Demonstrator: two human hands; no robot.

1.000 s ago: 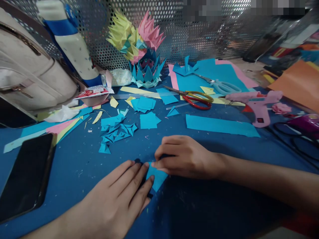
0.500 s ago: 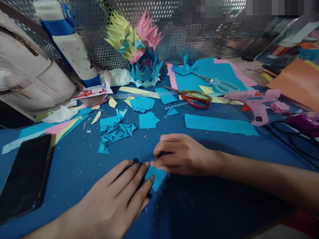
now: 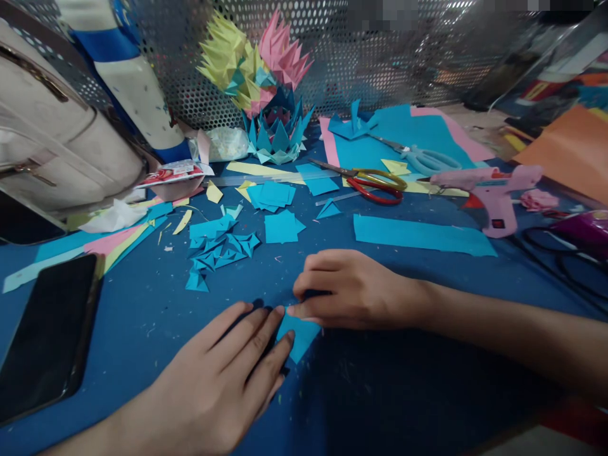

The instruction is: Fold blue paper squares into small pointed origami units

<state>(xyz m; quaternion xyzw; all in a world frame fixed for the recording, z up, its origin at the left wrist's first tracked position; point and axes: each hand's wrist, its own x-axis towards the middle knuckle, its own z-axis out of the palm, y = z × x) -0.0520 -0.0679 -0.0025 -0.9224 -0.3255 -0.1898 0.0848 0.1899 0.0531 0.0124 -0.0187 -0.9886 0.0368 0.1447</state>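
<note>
A small blue paper piece [image 3: 300,339] lies on the dark blue table [image 3: 156,354], partly covered by fingers. My left hand [image 3: 228,373] rests palm down with its fingers stretched out, fingertips on the paper's left side. My right hand [image 3: 349,289] has curled fingers, and its thumb and index finger press at the paper's top edge. Beyond the hands sit folded blue pieces [image 3: 225,252] in a cluster, blue paper squares [image 3: 281,227] and a long blue strip [image 3: 422,235].
A black phone [image 3: 50,335] lies at the left. Behind are red-and-yellow-handled scissors [image 3: 375,183], a pink glue gun [image 3: 494,190], light blue scissors [image 3: 430,160], a folded paper flower model [image 3: 275,130], a white-and-blue bottle [image 3: 137,88] and a pale bag [image 3: 61,126].
The view has shifted very slightly. Both hands keep nearly the same place and pose on the blue paper.
</note>
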